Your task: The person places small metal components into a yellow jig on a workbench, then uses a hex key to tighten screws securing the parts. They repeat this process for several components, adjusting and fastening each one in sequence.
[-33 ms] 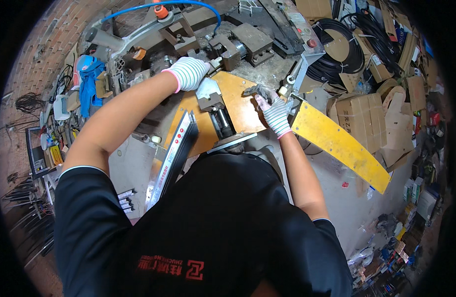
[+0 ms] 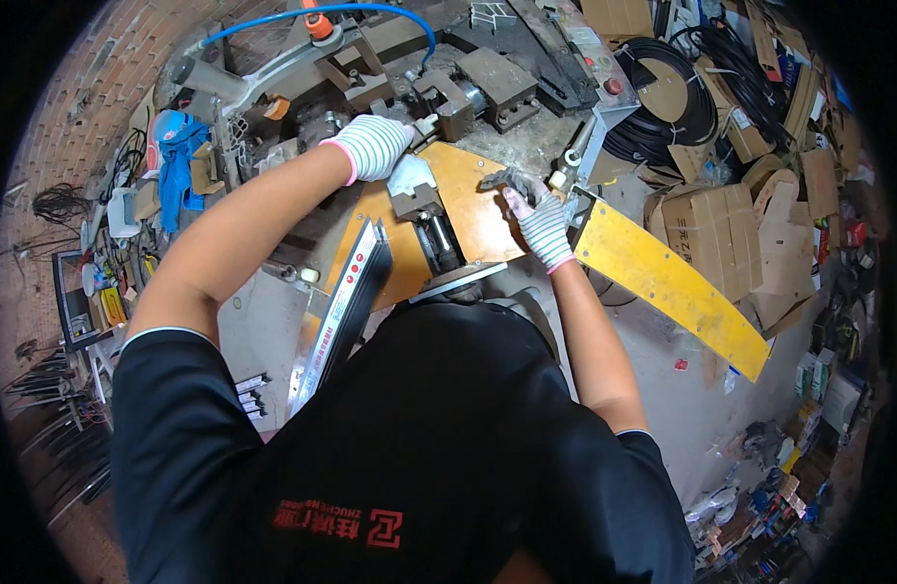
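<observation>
My left hand, in a white striped glove, is closed at the machine's left side. A short pale piece sticks out by its fingertips, close to a dark metal clamp block. My right hand, gloved alike, is bent over the right part of the orange-yellow plate. Dark grey material shows at its fingers; I cannot make out whether it is a held part or the glove's soiled surface. Between the hands stands a metal fixture with a shiny cylinder below it.
A long dark profile with a white printed strip leans left of my body. A yellow curved arm reaches out to the right. Behind are a blue hose and a red button. Cardboard boxes and coiled black hose crowd the right.
</observation>
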Demonstrator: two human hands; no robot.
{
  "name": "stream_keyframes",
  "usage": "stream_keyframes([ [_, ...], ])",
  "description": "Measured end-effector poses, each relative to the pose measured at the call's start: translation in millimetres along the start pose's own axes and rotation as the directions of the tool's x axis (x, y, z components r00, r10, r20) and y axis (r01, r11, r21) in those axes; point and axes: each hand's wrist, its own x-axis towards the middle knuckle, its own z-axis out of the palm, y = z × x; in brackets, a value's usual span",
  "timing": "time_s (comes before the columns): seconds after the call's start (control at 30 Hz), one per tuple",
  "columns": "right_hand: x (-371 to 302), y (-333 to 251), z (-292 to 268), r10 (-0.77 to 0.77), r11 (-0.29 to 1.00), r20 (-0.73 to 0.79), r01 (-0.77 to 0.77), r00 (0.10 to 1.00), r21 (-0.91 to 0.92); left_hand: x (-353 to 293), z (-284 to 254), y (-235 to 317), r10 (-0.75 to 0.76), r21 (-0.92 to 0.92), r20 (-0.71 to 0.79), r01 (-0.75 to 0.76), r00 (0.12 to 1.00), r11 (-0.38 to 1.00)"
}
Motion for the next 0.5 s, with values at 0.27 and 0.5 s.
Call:
stream_keyframes([
  [0.27,-11,-15,-4,-0.210,0.942,-0.041,0.192,0.977,-0.275,-22,-23,-20,-0.134,-0.194,-0.341,0.069,0.930,0.978],
  [0.5,7,20,-4,-0.088,0.996,0.001,0.088,0.996,0.024,-126,-12,-7,-0.502,-0.700,-0.471,0.039,0.725,0.713],
])
